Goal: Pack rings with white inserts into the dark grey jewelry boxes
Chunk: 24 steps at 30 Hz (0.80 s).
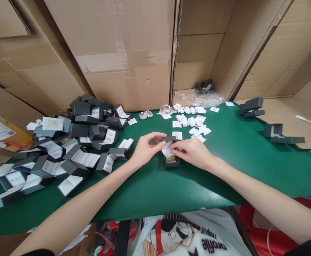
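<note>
A small dark jewellery box (172, 164) stands with its lid up on the green table in front of me. My left hand (148, 146) grips the box at its raised lid, thumb and fingers closed on it. In my right hand (194, 151) a white padded insert (167, 150) is pinched between thumb and fingers, tilted over the box. Part of the box's inside shows a brownish-yellow surface below the insert. Just behind the box lies a small white card (177, 135).
Many open dark boxes with white linings (86, 156) are heaped on the left. White inserts and cards (191, 121) lie scattered at the back. Dark boxes (283, 137) sit on the right. Cardboard walls (126, 53) enclose the green table (224, 188); plastic film (198, 96) lies at the back.
</note>
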Available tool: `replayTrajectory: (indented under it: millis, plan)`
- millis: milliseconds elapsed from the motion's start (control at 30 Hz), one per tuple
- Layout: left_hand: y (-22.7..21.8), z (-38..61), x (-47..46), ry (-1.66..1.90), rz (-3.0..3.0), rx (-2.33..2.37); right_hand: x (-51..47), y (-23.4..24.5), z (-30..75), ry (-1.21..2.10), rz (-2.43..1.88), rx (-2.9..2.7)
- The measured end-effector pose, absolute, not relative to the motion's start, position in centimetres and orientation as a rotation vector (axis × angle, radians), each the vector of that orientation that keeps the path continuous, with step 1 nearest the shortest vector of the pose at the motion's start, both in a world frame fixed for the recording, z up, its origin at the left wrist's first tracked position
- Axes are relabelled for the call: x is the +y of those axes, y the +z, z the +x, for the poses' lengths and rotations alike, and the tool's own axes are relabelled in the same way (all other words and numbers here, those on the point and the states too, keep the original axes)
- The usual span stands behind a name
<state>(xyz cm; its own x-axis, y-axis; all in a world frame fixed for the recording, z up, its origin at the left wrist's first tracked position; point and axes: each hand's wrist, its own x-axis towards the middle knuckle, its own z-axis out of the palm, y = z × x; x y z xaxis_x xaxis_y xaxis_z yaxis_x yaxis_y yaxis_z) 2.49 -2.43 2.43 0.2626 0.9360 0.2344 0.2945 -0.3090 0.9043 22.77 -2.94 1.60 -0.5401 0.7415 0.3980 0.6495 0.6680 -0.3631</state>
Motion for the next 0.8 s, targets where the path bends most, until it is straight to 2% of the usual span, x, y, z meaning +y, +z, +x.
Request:
replayTrajectory:
  millis: [533,800]
  plan:
    - [2.6,2.8,-2.7,1.058,1.755,1.125,-3.1,2.3,22.7,0.102,-1.144,-2.496]
    - [2.4,2.7,-2.5,1.052,1.683,1.106,-2.7,2.2,22.7,-0.19,-1.104,-2.639]
